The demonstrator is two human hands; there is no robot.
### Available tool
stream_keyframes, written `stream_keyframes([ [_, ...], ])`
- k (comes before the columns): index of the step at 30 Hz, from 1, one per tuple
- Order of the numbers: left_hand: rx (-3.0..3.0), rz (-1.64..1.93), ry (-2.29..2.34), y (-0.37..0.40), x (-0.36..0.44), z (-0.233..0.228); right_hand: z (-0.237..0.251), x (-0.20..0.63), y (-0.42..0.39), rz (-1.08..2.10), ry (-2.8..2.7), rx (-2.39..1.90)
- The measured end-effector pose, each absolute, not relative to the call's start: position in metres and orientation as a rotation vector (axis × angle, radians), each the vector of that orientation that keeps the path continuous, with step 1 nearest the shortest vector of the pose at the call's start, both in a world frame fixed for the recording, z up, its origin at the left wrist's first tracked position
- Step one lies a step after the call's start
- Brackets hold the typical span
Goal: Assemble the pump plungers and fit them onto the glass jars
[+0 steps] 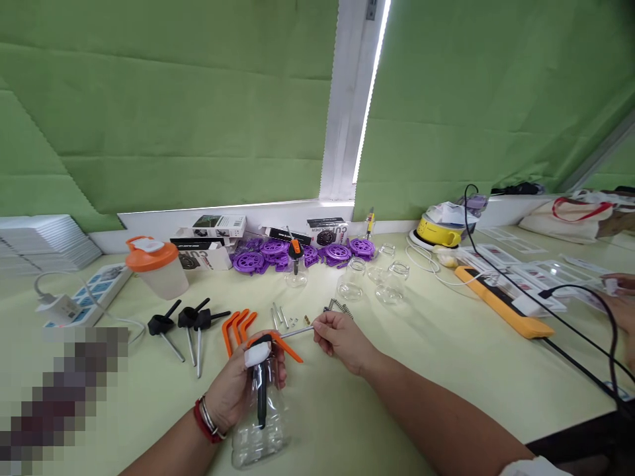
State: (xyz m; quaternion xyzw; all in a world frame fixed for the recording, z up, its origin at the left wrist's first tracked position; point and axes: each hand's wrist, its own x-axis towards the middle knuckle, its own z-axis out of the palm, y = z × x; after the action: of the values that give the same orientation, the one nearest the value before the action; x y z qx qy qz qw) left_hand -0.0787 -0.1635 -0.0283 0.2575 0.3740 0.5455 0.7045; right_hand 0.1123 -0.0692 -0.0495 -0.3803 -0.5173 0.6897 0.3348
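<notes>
Head view: left hand (233, 383) grips the bottle (255, 444) near its top, likely best, as it looks light and bendy; right hand (343, 338) pinches a rod (298, 330).

Left hand (238, 383) round neck of clear bottle (262, 446). Right hand (342, 336) pinches metal rod (298, 330), right of bottle top. Loose orange levers (229, 330), black parts (161, 324) left of bottle; purple discs (249, 262) behind, jars (350, 291) behind-right.
</notes>
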Motion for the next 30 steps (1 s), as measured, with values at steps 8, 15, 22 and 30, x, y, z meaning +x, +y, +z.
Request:
stream_keyframes([
  [8,0.514,1.312,0.866,-0.161,-0.085,-0.024,-0.040,0.120,-0.063,0.953,-2.012,-1.013],
  [15,0.426,1.393,0.935,-0.159,-0.088,-0.018,-0.056,0.106,-0.067,0.125,-2.649,-1.043],
  [22,0.476,1.399,0.918,-0.160,-0.087,-0.017,-0.063,0.101,-0.061,0.083,-2.572,-1.072],
  [30,0.299,1.603,0.801,-0.158,-0.089,-0.018,-0.035,0.106,-0.093,1.113,-2.111,-0.855],
])
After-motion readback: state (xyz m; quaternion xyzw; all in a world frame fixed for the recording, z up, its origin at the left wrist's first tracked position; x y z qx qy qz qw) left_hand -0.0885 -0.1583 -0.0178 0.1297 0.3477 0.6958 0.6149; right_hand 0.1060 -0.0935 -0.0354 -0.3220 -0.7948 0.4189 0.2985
